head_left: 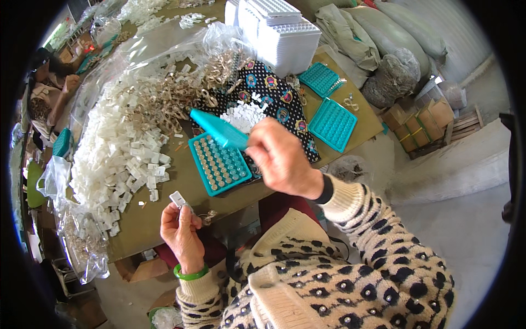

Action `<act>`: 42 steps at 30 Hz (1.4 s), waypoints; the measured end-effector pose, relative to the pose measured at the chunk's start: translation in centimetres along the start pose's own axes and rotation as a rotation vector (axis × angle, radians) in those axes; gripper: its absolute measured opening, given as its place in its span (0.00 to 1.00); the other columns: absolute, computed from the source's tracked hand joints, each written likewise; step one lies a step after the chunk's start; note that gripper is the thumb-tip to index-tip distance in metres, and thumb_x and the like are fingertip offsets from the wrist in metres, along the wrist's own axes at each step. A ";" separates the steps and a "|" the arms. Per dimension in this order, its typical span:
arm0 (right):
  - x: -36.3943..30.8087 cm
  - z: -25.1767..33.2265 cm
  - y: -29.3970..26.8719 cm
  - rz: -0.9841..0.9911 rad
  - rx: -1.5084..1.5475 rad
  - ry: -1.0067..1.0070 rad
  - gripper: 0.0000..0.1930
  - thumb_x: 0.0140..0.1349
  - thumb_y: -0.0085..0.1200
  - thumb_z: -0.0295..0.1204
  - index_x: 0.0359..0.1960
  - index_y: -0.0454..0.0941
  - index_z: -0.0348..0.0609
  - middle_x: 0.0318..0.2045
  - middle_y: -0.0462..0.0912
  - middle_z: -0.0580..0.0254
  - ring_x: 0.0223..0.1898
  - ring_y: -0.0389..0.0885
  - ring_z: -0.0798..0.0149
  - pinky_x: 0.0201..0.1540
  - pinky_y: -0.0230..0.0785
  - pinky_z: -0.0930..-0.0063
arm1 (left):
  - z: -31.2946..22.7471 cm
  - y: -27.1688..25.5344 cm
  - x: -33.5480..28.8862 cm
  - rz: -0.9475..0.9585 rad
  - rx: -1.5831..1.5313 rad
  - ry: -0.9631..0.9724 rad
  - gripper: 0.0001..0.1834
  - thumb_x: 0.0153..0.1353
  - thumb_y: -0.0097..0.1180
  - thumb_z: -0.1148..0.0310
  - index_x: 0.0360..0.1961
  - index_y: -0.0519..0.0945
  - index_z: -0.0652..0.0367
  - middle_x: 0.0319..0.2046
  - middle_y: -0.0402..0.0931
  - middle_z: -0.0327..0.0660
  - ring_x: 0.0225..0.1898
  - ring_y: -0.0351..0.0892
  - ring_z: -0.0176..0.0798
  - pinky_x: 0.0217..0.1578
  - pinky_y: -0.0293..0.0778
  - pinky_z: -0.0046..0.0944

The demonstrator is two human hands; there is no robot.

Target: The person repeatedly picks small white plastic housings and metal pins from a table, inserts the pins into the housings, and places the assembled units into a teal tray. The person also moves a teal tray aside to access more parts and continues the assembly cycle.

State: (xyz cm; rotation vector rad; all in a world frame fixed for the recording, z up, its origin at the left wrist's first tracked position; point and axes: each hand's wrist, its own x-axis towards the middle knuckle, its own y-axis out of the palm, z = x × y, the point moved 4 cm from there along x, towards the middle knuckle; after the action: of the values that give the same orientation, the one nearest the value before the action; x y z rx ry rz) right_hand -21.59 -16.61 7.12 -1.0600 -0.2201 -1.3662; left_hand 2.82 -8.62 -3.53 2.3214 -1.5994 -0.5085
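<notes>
My left hand (183, 236), a green bangle at its wrist, pinches a small white rectangular plastic piece (177, 198). A thin brownish cord (208, 217) hangs beside those fingers; whether it joins the piece I cannot tell. Over the table my right hand (282, 159) is closed at the corner of a tilted teal plastic tray (216, 127). Beneath it lies another teal tray (217, 193) with rows of small round pieces, some beige and some clear. Behind the tilted tray is a pile of small white pieces (245, 115) on a dotted, patterned cloth (282, 98).
A large heap of white plastic pieces (115, 148) covers the table's left, with tangled brown cords (175, 104) behind. Two more teal trays (332, 125) and stacked white trays (279, 41) stand right. Sacks (383, 33) and cardboard boxes (422, 123) lie beyond. A person (52, 98) sits far left.
</notes>
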 end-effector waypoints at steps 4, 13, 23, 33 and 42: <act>-0.5 -2.0 -3.8 -0.121 0.683 0.482 0.05 0.66 0.57 0.24 0.37 0.73 0.38 0.30 0.74 0.72 0.32 0.70 0.80 0.34 0.66 0.84 | 0.2 0.0 0.0 -0.003 0.002 0.001 0.08 0.65 0.60 0.73 0.43 0.75 0.58 0.28 0.74 0.33 0.23 0.69 0.26 0.22 0.64 0.27; -3.8 -2.9 -15.3 -0.259 -0.279 0.210 0.06 0.58 0.57 0.21 0.31 0.70 0.38 0.28 0.74 0.61 0.28 0.72 0.64 0.33 0.66 0.72 | 0.3 -0.1 0.1 0.022 0.005 0.043 0.08 0.66 0.58 0.75 0.44 0.74 0.61 0.30 0.75 0.36 0.23 0.70 0.27 0.23 0.66 0.29; -8.6 -9.4 -11.8 0.264 -0.825 0.203 0.08 0.46 0.56 0.25 0.27 0.70 0.41 0.28 0.72 0.56 0.35 0.73 0.54 0.37 0.63 0.60 | 0.3 -0.1 0.0 -0.005 0.036 0.070 0.08 0.66 0.58 0.75 0.44 0.74 0.61 0.31 0.75 0.36 0.23 0.69 0.26 0.22 0.65 0.27; -7.3 -9.7 -11.6 0.374 -0.841 0.169 0.09 0.45 0.56 0.28 0.28 0.72 0.42 0.28 0.74 0.58 0.34 0.74 0.56 0.37 0.64 0.60 | 0.4 -0.1 0.1 0.006 0.061 0.068 0.09 0.66 0.58 0.75 0.45 0.74 0.62 0.31 0.75 0.36 0.24 0.69 0.27 0.23 0.65 0.27; -7.7 -7.7 -16.6 0.516 -0.831 0.156 0.14 0.49 0.56 0.22 0.39 0.72 0.43 0.40 0.70 0.59 0.41 0.72 0.55 0.42 0.66 0.63 | 0.3 0.0 0.0 -0.009 0.058 0.056 0.08 0.66 0.58 0.75 0.45 0.74 0.62 0.31 0.75 0.36 0.23 0.68 0.27 0.22 0.64 0.28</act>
State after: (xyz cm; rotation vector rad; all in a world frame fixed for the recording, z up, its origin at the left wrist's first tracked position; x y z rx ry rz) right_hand -41.29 -14.33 5.68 -1.5361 0.7554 -1.0516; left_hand 2.73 -8.65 -3.77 2.3643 -1.5983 -0.4008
